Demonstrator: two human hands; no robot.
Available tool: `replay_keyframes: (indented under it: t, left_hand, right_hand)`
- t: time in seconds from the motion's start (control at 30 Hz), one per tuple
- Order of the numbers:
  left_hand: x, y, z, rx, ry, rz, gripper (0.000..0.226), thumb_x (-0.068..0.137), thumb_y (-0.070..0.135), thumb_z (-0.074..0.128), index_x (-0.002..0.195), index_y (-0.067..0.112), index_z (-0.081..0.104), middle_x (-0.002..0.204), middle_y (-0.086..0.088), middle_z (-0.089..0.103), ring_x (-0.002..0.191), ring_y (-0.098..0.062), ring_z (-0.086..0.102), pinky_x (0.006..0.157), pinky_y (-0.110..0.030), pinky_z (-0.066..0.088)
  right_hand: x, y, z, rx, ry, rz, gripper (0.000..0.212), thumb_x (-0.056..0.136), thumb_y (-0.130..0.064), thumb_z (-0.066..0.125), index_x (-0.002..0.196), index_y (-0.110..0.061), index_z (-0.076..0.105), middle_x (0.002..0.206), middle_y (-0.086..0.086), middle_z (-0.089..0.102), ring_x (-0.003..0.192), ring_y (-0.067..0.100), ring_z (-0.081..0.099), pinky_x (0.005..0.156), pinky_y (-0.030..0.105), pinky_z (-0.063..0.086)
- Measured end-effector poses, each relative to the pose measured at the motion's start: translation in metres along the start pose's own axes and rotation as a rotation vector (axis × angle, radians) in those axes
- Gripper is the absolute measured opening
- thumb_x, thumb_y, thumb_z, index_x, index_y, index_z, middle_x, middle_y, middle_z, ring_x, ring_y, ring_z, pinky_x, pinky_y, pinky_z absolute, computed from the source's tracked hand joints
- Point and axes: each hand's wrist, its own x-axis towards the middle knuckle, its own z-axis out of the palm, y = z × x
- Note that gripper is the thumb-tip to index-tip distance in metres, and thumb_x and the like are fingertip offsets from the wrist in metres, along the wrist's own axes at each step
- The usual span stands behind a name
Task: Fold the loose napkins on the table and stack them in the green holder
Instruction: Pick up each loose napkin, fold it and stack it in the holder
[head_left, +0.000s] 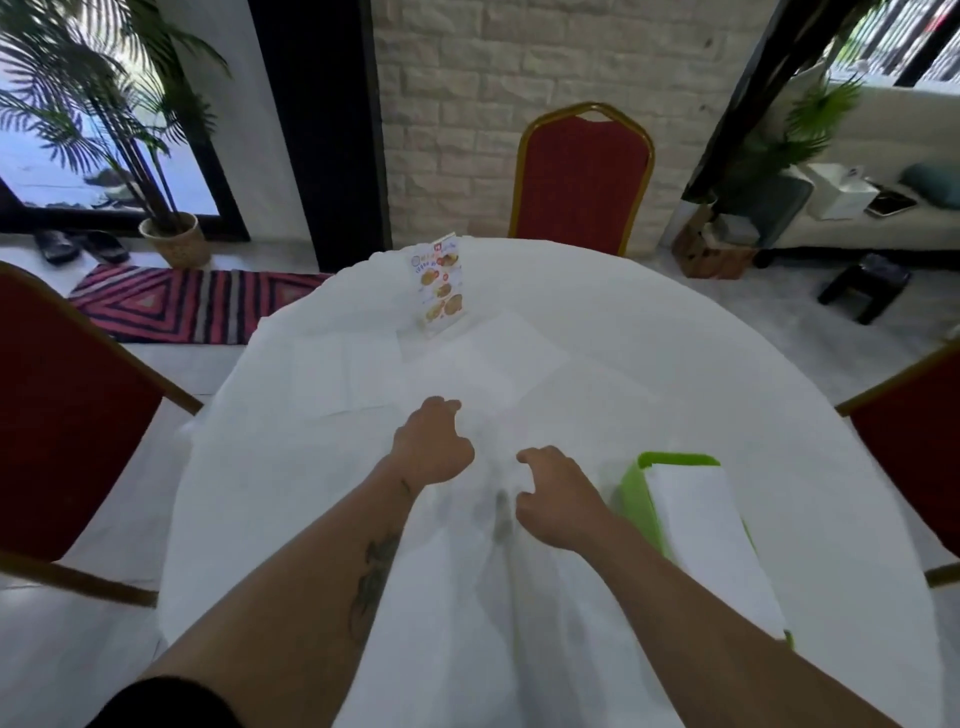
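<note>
The round table (727, 364) is covered in white cloth. A loose white napkin (343, 369) lies flat at the left, and another napkin (511, 353) lies beside the menu stand. In the middle, my left hand (431, 447) and my right hand (558, 501) are both curled down, pinching a white napkin (498, 525). It creases in a shadowed fold between them, and its edges are faint against the cloth. The green holder (631, 499) stands just right of my right hand, with a stack of folded napkins (701, 535) in it.
A clear menu stand (439, 283) stands toward the far side of the table. Red chairs with gold frames stand at the far side (582, 176), the left (67, 405) and the right (914, 415). A striped rug and a potted palm are on the floor at the left.
</note>
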Motion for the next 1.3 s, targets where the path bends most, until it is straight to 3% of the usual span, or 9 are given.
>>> replay_keyframes:
  t: [0.13,0.3,0.47,0.7,0.9,1.1,1.3]
  left_hand:
    - [0.019,-0.018,0.005,0.273,-0.095,0.05,0.072,0.087,0.033,0.044,0.151,0.022,0.013,0.162,-0.002,0.001,0.148,-0.023,0.002,0.119,-0.051,0.01]
    - [0.01,-0.044,0.027,0.491,-0.08,0.147,0.067,0.092,0.043,0.032,0.151,0.024,0.008,0.162,-0.002,-0.005,0.148,-0.022,-0.002,0.116,-0.055,0.01]
    - [-0.022,-0.043,0.034,0.499,-0.054,0.207,0.067,0.091,0.044,0.034,0.15,0.023,0.011,0.162,-0.003,-0.001,0.148,-0.023,0.001,0.114,-0.057,0.011]
    - [-0.083,-0.054,0.056,0.46,-0.088,0.219,0.068,0.092,0.04,0.035,0.152,0.026,0.006,0.162,0.001,-0.009,0.148,-0.02,-0.008,0.117,-0.056,0.002]
    - [-0.131,-0.071,0.064,0.402,-0.074,0.277,0.063,0.091,0.033,0.036,0.15,0.032,0.015,0.162,0.007,-0.001,0.148,-0.014,-0.003,0.12,-0.051,0.0]
    - [-0.163,-0.092,0.06,0.319,-0.032,0.291,0.06,0.086,0.028,0.04,0.145,0.037,0.031,0.159,0.015,0.014,0.147,-0.007,0.006,0.12,-0.038,0.0]
    - [-0.181,-0.098,0.064,0.308,0.004,0.284,0.061,0.082,0.027,0.04,0.142,0.037,0.034,0.158,0.013,0.02,0.146,-0.008,0.013,0.119,-0.037,0.005]
  right_hand:
    - [0.008,-0.005,0.011,0.008,0.004,0.06,0.061,0.088,-0.019,0.049,0.147,-0.017,0.036,0.15,0.006,0.036,0.138,0.025,0.034,0.112,0.039,0.034]
    - [0.003,0.0,0.019,0.025,-0.005,0.13,0.059,0.089,-0.022,0.048,0.147,-0.018,0.036,0.145,0.009,0.038,0.132,0.028,0.039,0.108,0.04,0.037]
    - [-0.008,0.003,0.019,0.078,-0.007,0.198,0.061,0.087,-0.019,0.049,0.147,-0.019,0.035,0.146,0.007,0.036,0.132,0.026,0.039,0.107,0.038,0.038]
    - [-0.032,0.012,0.028,0.127,-0.031,0.259,0.069,0.082,-0.015,0.047,0.149,-0.02,0.03,0.147,0.007,0.034,0.132,0.027,0.039,0.107,0.041,0.041]
    - [-0.052,0.026,0.044,0.14,0.001,0.286,0.075,0.083,-0.013,0.05,0.152,-0.018,0.021,0.149,0.008,0.03,0.136,0.029,0.034,0.105,0.038,0.039]
    - [-0.061,0.033,0.059,0.076,0.122,0.269,0.07,0.082,-0.016,0.051,0.148,-0.017,0.027,0.145,0.008,0.035,0.132,0.03,0.035,0.101,0.04,0.038]
    - [-0.075,0.028,0.088,-0.062,0.206,0.153,0.054,0.087,-0.023,0.049,0.14,-0.022,0.041,0.144,0.009,0.034,0.131,0.03,0.033,0.103,0.042,0.038]
